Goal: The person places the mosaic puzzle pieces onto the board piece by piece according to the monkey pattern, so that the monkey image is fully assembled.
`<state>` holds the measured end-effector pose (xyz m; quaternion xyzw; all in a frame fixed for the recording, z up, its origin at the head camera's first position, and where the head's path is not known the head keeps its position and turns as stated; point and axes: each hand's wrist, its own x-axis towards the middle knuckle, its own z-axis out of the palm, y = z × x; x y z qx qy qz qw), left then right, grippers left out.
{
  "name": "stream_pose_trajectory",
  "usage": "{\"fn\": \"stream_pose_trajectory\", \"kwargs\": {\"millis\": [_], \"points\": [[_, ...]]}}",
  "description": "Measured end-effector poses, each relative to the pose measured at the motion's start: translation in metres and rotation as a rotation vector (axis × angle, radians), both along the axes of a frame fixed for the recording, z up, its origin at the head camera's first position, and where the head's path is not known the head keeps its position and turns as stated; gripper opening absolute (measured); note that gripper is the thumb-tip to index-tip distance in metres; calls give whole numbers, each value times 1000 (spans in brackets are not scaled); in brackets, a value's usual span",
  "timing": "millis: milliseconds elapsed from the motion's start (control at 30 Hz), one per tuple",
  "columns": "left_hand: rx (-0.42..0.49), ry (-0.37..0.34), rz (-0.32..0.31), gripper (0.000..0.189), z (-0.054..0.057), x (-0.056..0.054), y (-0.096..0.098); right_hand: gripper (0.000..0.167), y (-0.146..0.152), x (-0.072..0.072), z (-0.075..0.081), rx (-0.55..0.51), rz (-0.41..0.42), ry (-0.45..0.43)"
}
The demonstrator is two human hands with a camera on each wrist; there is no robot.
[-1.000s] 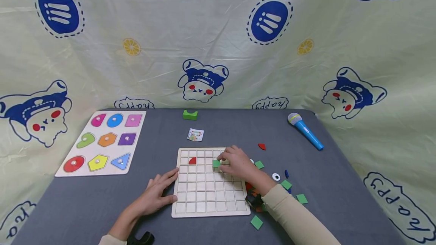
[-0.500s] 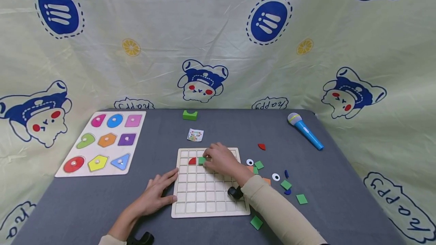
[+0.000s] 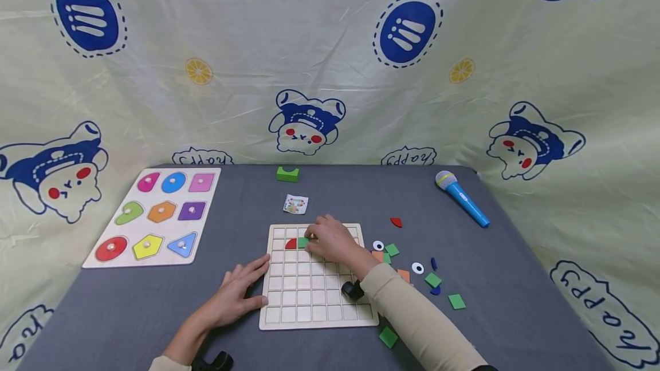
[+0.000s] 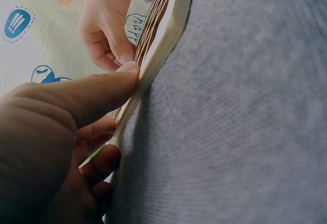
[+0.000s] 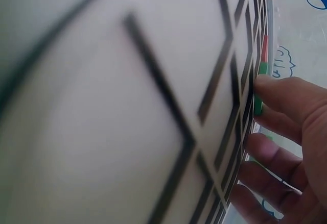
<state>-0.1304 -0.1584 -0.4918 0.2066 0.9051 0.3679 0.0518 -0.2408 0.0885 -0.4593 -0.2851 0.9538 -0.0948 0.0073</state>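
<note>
A pale wooden grid board (image 3: 289,298) lies flat on the table. My right hand (image 3: 334,241) pinches a green square tile (image 3: 302,243) over the board's upper part. In the right wrist view, thumb and forefinger hold the green tile (image 5: 259,99) low at the grid. Just left of it, a red quarter-circle piece (image 3: 291,243) sits in a cell. My left hand (image 3: 234,298) rests against the board's left edge, fingers spread. Its thumb (image 4: 110,89) touches the board's rim in the left wrist view.
Green tiles (image 3: 456,302), orange tiles, white rings (image 3: 417,268) and blue pieces lie scattered right of the board. A shape puzzle (image 3: 154,216) stands left. Behind are a small card (image 3: 296,204), a green block (image 3: 287,174), a red piece (image 3: 396,222) and a toy microphone (image 3: 462,198).
My right hand has carried the green tile leftwards across the board, up beside the red piece, moving only slightly in the last half second. The left hand has stayed still.
</note>
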Motion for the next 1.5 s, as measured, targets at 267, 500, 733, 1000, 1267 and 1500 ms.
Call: {"fn": "stream_pose_trajectory", "kwargs": {"millis": [267, 500, 733, 1000, 1267, 1500], "points": [[0, -4, 1, 70, 0, 0, 0, 24, 1, 2, -1, 6, 9, 3], [-1, -12, 4, 70, 1, 0, 1, 25, 2, 3, -1, -6, -6, -1], [7, -19, 12, 70, 4, 1, 1, 35, 7, 5, 4, -32, -23, -44], [23, -51, 15, 70, 3, 1, 2, 33, 47, 11, 14, -136, -84, -35], [41, -84, 18, 70, 3, 2, 2, 31, 103, 22, 17, -181, -155, -20], [36, -63, 12, 70, 3, 1, 1, 33, 148, 27, 7, -170, -244, -66]]}}
